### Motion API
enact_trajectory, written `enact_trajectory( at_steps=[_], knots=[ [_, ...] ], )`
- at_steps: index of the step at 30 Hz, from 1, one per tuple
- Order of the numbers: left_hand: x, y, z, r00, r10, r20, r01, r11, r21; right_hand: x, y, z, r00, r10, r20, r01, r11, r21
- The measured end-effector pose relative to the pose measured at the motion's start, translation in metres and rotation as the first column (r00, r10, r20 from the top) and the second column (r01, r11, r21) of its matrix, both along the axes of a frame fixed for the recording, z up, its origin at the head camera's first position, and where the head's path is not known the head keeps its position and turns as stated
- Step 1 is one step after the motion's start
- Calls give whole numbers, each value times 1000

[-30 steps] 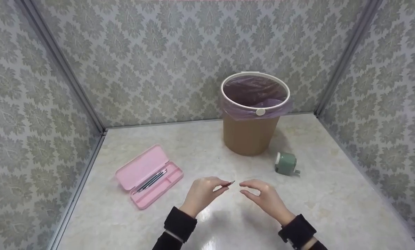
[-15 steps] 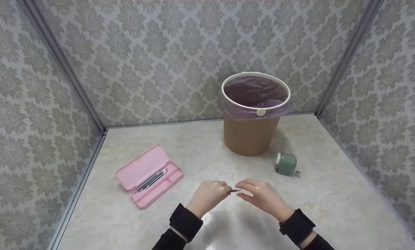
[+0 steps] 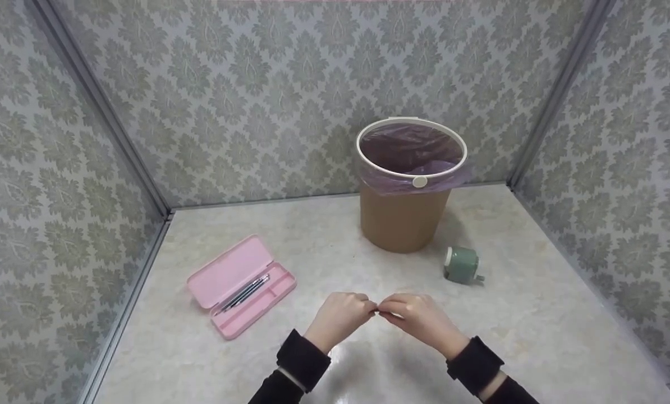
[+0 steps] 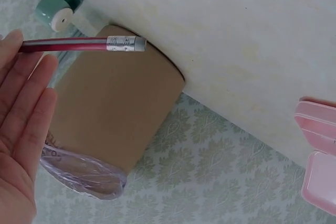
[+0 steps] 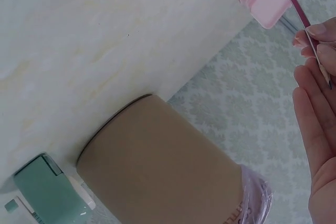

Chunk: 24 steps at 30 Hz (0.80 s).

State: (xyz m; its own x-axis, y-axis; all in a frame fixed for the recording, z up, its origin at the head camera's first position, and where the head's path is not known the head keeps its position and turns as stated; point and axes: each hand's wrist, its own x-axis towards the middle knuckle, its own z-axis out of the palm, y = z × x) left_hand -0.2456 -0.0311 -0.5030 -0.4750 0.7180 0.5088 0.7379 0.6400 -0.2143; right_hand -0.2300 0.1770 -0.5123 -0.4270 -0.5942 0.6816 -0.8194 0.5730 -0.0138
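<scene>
A dark red striped pencil [image 4: 68,44], with a silver ferrule and grey eraser, is pinched by my left hand [image 3: 340,315]. In the left wrist view, its eraser end sticks out past the thumb, and the other left fingers [image 4: 32,111] lie extended below. My right hand [image 3: 420,320] meets the left in front of me, its thumb and fingertips together at the pencil's sharpened end. From the right wrist, the pencil [image 5: 302,11] slants across my right fingers [image 5: 315,114], point showing. A green pencil sharpener [image 3: 462,264] with a crank stands right of the hands.
At the left lies an opened pink pencil case [image 3: 231,269] with several dark pencils [image 3: 246,292] inside. A brown trash bin [image 3: 405,219] with a purple liner stands at the back right. Patterned walls [image 3: 290,101] border the table [image 3: 537,314].
My left hand has shifted slightly right and turned, bringing the pencil's point to my right hand. My right thumb and fingertips, apart before, have come together at the pencil.
</scene>
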Motion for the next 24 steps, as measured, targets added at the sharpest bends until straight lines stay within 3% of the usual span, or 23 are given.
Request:
enact_trajectory(
  at_steps=[5,12,18,24],
  knots=[
    [-1,-3,-1,997,-33,67,28,996,79,-2,1,-2,1000,-7,9,7,999,-40],
    [-2,-15,-8,976,-60,210,10,973,232,-2,7,-5,989,27,148,1,983,-181],
    [-2,-28,-18,955,-76,288,-33,933,358,0,15,-11,946,57,319,50,947,-316],
    [1,-36,-25,941,-109,319,-46,896,442,2,21,-16,893,110,436,92,905,-415]
  ],
)
